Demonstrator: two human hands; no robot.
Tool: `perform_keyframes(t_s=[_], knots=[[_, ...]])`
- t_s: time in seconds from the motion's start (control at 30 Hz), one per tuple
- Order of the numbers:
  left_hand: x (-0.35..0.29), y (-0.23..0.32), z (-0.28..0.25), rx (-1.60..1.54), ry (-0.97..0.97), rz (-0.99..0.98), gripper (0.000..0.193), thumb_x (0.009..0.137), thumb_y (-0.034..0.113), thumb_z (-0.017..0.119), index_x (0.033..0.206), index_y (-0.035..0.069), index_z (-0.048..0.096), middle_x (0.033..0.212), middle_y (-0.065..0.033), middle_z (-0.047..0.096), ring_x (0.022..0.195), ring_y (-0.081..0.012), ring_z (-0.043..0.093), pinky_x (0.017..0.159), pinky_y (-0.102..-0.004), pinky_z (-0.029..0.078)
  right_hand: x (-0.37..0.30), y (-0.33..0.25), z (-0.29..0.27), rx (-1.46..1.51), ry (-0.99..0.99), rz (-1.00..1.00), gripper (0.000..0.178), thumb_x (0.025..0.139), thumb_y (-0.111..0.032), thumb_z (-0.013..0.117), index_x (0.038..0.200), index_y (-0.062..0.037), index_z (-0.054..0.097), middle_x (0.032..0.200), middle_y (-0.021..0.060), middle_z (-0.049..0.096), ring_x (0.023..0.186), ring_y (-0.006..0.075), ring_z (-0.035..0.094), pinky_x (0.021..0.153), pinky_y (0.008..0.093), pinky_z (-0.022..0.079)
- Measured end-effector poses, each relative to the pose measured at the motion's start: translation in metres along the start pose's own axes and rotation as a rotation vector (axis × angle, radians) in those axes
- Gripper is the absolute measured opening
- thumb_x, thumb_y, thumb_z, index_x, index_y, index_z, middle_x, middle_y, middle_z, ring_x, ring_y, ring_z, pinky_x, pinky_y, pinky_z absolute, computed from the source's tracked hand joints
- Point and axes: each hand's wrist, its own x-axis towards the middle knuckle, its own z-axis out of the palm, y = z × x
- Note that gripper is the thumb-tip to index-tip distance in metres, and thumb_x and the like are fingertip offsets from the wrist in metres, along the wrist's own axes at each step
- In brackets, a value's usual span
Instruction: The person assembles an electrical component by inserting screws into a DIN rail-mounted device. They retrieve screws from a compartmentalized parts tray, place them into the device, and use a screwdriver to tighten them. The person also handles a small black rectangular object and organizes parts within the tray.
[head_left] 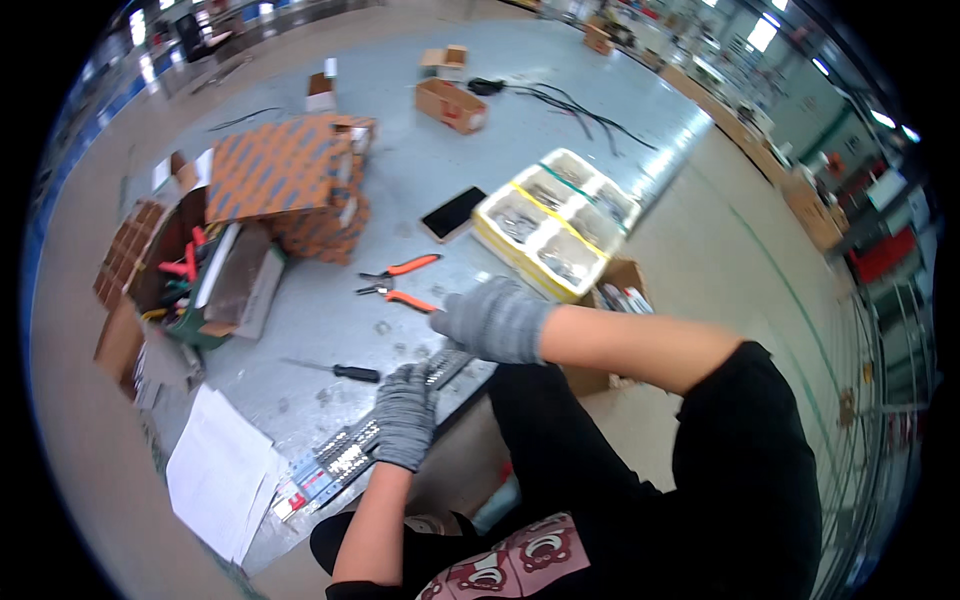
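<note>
A long rail of terminal blocks (345, 453) lies along the near edge of the table, grey over most of its length, with blue and red-and-white pieces at its left end. My left hand (404, 418), in a grey knit glove, is closed over the rail's middle. My right hand (494, 320), gloved alike and a little blurred, is closed just above the rail's right end; its fingertips and anything in them are hidden. Beside it lie orange-handled pliers (408, 297), jaws to the left. A black-handled screwdriver (355, 374) rests left of my left hand.
White sheets of paper (222, 475) lie at the near left. Behind are an open box of tools (190, 285) and a patterned cardboard box (275, 170). A phone (456, 213) lies beside a white foam tray (570, 283) of small metal parts. Cables (570, 105) and small cartons (450, 106) are farther back.
</note>
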Motion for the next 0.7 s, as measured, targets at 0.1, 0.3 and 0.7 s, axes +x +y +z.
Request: perform_keyframes(t_s=[0.1,0.3,0.7], knots=[[0.001,0.005,0.011,-0.064,-0.005,0.018,0.054,0.084,0.027,0.063,0.132,0.007,0.049,0.127,-0.0224,0.052,0.116,-0.0394,0.05,0.101,-0.0477,0.038,0.001,0.015,0.029,0.041,0.293,-0.111,0.027,0.081,-0.012,0.063,0.108,-0.0073,0.062,0.106,0.0155,0.063,0.088,0.0337,0.067,0.07,0.0458,0.055],[-0.002,0.005,0.006,-0.023,-0.019,-0.017,0.055,0.086,0.026,0.063,0.135,0.008,0.047,0.128,-0.0231,0.052,0.114,-0.0401,0.051,0.099,-0.0486,0.039,-0.011,0.001,0.027,0.135,0.197,-0.026,0.031,0.078,-0.007,0.065,0.109,-0.0045,0.061,0.109,0.0183,0.06,0.088,0.0337,0.067,0.068,0.0416,0.056],[-0.001,-0.003,0.01,-0.005,-0.007,0.012,0.054,0.085,0.026,0.062,0.132,0.006,0.05,0.124,-0.0232,0.053,0.113,-0.0404,0.052,0.1,-0.0488,0.04,-0.009,-0.005,0.026,0.175,0.222,0.093,0.034,0.077,-0.013,0.068,0.11,-0.0096,0.062,0.109,0.0138,0.063,0.089,0.0308,0.068,0.07,0.0452,0.055]])
